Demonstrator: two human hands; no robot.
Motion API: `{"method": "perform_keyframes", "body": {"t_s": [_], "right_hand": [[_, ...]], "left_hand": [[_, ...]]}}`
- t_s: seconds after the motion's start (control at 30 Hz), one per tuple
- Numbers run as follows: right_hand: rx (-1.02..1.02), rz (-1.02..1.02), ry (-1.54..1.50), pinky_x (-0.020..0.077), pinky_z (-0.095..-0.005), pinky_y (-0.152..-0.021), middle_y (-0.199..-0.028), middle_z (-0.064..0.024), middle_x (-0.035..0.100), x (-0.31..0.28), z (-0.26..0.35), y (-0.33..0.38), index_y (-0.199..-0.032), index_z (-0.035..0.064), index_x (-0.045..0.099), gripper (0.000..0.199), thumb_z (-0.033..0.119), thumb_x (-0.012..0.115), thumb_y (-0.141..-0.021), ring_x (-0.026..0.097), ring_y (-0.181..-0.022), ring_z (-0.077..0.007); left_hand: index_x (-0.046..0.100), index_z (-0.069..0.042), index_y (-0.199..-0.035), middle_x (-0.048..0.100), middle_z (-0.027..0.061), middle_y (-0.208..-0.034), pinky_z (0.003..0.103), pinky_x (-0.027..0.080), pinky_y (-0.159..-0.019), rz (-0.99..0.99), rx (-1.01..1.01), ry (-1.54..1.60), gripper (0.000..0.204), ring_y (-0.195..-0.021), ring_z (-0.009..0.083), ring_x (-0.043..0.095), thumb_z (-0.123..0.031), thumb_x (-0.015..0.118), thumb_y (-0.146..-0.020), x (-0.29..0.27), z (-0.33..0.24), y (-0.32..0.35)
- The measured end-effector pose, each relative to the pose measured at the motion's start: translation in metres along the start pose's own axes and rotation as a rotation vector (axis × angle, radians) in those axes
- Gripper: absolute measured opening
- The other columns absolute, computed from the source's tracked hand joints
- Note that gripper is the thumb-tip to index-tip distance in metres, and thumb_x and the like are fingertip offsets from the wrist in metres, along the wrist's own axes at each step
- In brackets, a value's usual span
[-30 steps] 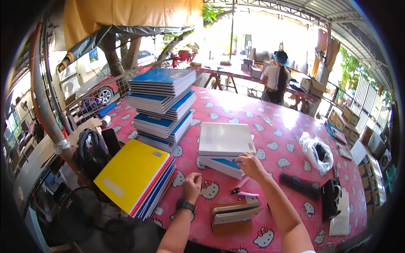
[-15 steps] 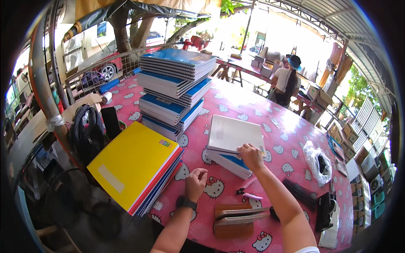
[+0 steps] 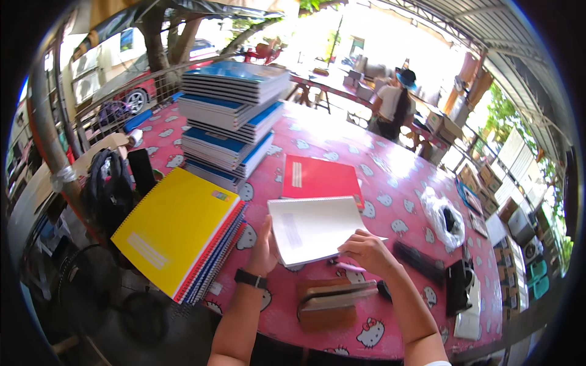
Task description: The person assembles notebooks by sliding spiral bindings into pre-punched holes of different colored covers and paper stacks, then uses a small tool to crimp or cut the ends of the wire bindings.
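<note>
A white notebook lies between my two hands, lifted a little and tilted over the table. My left hand, with a dark watch at the wrist, holds its left edge; the fingers behind are mostly hidden. At the lower right corner, my right hand is closed on the notebook with thumb and fingers. Just beyond it lies a red notebook with a pale label, partly covered by the white one. Pink-handled pliers show partly below the notebook.
Blue-covered notebooks rise in a tall stack at the back left. Spiral notebooks with a yellow one on top sit at the left edge. A brown case, black bundle and plastic bag are nearby. Another person is farther back.
The white notebook has come off the pile toward me, uncovering the red one. My left hand has moved up to its left edge. The whole view has shifted slightly.
</note>
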State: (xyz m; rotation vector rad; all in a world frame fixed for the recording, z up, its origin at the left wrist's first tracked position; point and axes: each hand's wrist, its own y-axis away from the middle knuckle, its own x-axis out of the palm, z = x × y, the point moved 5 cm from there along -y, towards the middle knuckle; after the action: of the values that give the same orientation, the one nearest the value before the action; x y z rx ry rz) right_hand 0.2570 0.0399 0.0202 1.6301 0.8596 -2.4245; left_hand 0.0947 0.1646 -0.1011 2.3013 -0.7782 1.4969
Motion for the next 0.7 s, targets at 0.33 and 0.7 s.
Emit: {"method": "perform_keyframes", "body": {"t_s": [0.33, 0.7], "right_hand": [[0.533, -0.813, -0.005, 0.0452, -0.0310, -0.086, -0.105, -0.0054, 0.064, -0.071, 0.002, 0.096, -0.112, 0.0072, 0.055, 0.055, 0.014, 0.081, -0.064, 0.057, -0.098, -0.0209], [0.541, -0.605, -1.117, 0.0492, -0.0277, -0.083, -0.098, -0.0023, 0.066, -0.001, -0.017, 0.167, -0.100, -0.0002, 0.065, 0.019, -0.004, 0.064, -0.082, 0.060, -0.092, -0.0097]], "left_hand": [[0.046, 0.002, -0.122, 0.059, 0.0080, -0.112, 0.029, 0.044, -0.088, 0.193, 0.423, -0.687, 0.037, -0.100, 0.0143, 0.056, -0.002, 0.058, -0.086, 0.123, -0.032, 0.064], [0.055, 0.002, -0.112, 0.060, 0.0039, -0.101, 0.024, 0.043, -0.079, 0.274, 0.464, -1.055, 0.030, -0.090, 0.0094, 0.055, -0.010, 0.065, -0.086, 0.140, -0.024, 0.111]]}}
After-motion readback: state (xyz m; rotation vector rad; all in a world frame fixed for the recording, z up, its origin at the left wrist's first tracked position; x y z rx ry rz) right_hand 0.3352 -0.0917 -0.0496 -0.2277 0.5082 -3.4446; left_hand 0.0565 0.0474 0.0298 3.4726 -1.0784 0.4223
